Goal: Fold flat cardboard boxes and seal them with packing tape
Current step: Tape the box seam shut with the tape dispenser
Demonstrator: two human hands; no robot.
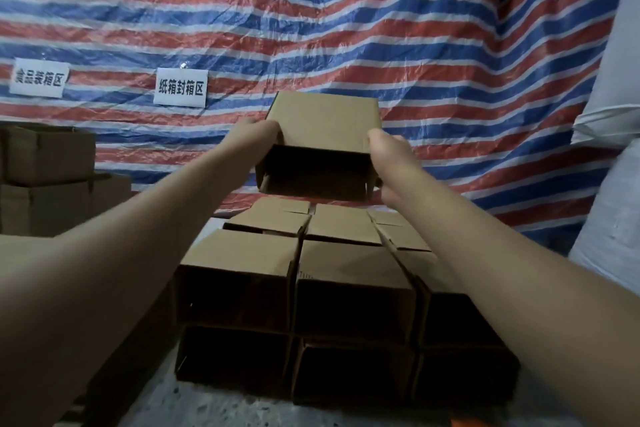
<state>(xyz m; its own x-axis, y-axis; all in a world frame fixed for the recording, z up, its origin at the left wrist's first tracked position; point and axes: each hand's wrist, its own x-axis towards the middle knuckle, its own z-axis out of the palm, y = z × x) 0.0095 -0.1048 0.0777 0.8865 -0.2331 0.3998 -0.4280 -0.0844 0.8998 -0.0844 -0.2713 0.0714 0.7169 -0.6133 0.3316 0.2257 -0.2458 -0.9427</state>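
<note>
Two bare forearms are seen, entering from the lower left and lower right corners, and no sleeve, watch, bracelet or glove is worn on either. The left hand (254, 135) and the right hand (388, 152) are likewise uncovered, and no rings can be made out on the parts that show. Finer detail of the fingers is lost to blur and dim light.
</note>
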